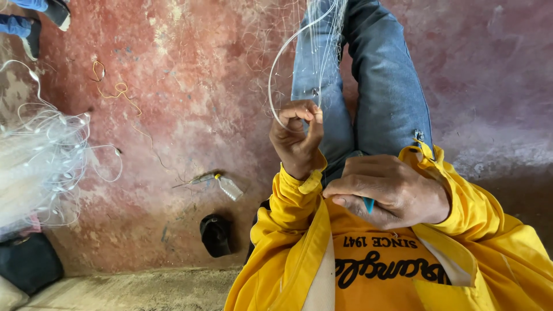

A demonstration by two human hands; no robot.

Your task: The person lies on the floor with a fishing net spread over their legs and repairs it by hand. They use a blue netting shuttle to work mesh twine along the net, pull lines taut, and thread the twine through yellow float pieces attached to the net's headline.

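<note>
Far left: a heap of pale fishing net point(40, 161) bunched on the red floor point(184, 115), with a dark bag point(26, 262) near it at the bottom edge. Top left corner, another person's shoes point(43, 17). Further right, an orange string point(118, 92) lies loose, then a small clear bottle point(229, 188) and a black cloth point(216, 233) nearer you.

Centre: your left hand point(296, 138) is raised over your jeans-clad leg point(368, 92), thumb and fingertips pinched narrow on a clear line point(275, 75) that loops up and away toward the far net strands.

Right: your right hand point(391, 193) rests near your chest, curled closed around a blue tool point(368, 204), only its tip showing.
</note>
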